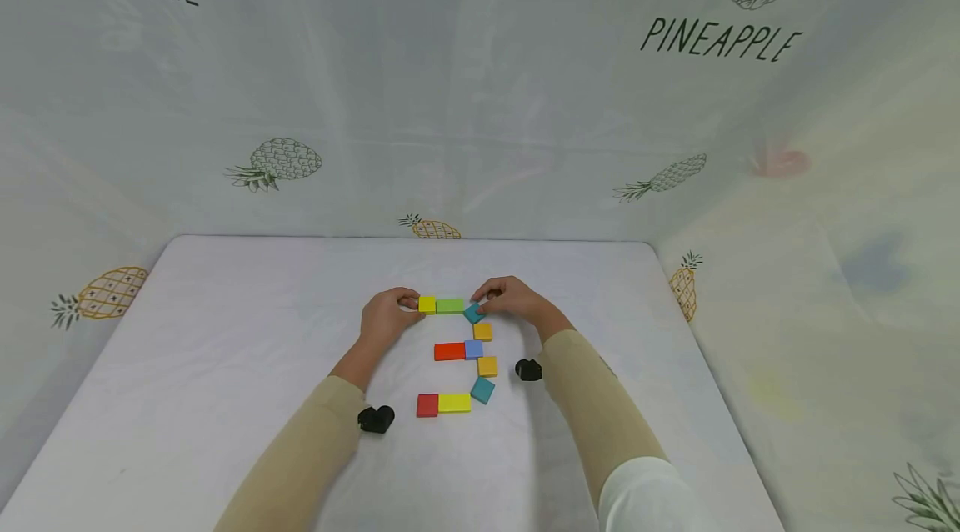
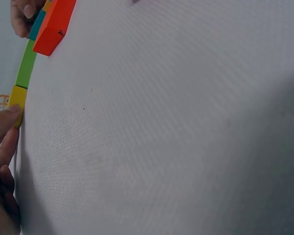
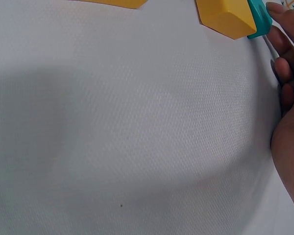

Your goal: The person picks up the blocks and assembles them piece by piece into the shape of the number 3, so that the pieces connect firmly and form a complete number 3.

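Observation:
A small yellow block (image 1: pixel 427 305) forms the left end of the top row, and my left hand (image 1: pixel 386 317) pinches its outer end between thumb and finger. In the left wrist view the thumb lies on this yellow block (image 2: pixel 17 98). A longer green block (image 1: pixel 450 306) sits between it and a tilted teal block (image 1: pixel 472 314) at the corner. My right hand (image 1: pixel 516 300) holds that teal block with thumb and index finger, its other fingers curled. Just below is an orange-yellow block (image 1: pixel 482 332); in the right wrist view the teal block (image 3: pixel 259 18) shows behind it.
The blocks continue down as a figure-3 shape: a red block (image 1: pixel 449 352), a blue block (image 1: pixel 473 349), another orange-yellow block (image 1: pixel 487 366), a lower teal block (image 1: pixel 483 389), then a yellow block (image 1: pixel 454 404) and a dark red block (image 1: pixel 427 405). All lie on a white table (image 1: pixel 225 365).

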Motion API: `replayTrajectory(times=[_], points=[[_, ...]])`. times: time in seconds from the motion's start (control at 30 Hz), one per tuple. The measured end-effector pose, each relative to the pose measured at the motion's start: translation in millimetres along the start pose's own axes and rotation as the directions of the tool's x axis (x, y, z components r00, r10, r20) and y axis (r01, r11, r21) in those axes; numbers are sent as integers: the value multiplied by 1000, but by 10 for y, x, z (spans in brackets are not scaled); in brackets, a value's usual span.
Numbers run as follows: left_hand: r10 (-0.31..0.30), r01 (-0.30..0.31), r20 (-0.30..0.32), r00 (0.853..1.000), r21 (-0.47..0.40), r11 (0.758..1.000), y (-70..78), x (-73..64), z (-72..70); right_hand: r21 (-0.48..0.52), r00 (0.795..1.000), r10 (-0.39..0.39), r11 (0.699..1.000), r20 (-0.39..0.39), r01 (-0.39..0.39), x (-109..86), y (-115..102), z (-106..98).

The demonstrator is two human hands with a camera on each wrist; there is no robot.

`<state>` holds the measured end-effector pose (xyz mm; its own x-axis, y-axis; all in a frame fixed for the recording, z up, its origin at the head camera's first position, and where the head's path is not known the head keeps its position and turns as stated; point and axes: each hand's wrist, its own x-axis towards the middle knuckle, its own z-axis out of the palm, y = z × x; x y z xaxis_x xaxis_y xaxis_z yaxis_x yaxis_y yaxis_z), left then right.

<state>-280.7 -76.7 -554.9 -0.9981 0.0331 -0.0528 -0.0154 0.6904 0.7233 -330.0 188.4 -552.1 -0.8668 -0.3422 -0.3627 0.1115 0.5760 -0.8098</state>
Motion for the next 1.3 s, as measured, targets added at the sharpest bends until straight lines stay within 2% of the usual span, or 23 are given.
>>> replayTrajectory(times=[0.23,0.8,1.3], points=[[-22,22,-3,1000,9,1000,12,6,10,-5,1000,7,1000,-3,-7,9,6,1],[2,-1,-14,1000,29,1000,-26,20,36,8,1000,-9,1000,8,9,54,51,-18],[-1,2,-11,1000,41,999,-7,19,40,20,999,-30,999,10,30,30,38,-14]])
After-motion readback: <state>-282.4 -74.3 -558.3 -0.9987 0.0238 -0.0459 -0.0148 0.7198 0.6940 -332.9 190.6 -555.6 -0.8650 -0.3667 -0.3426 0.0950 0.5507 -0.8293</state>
